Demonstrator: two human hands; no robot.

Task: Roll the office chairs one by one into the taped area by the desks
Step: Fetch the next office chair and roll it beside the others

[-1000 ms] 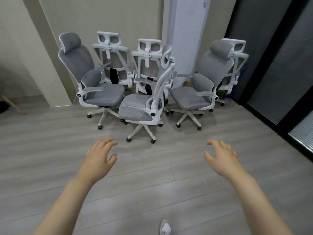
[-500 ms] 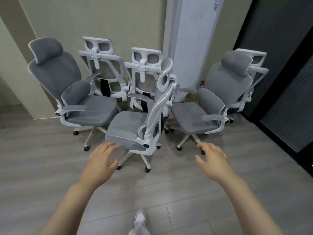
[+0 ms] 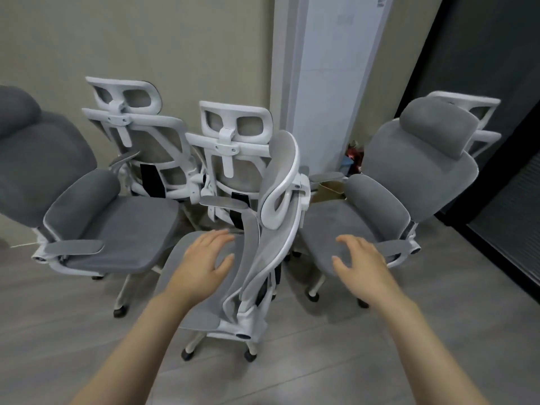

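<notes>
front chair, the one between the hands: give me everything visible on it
The front chair stands nearest the camera, seen side-on, its seat pointing left. White plastic frame, light grey mesh back and headrest, grey fabric seat, grey-padded armrests, white star base on dark casters resting on the wood-look floor. It stands upright in front of the other chairs, packed close to them. The left hand hovers open over its seat, the right hand open behind its back; neither plainly touches it.

Six grey-and-white office chairs (image 3: 257, 229) clustered by the wall, the sixth apparently half hidden far right, two bare hands (image 3: 204, 264), one white column (image 3: 330, 97)
</notes>
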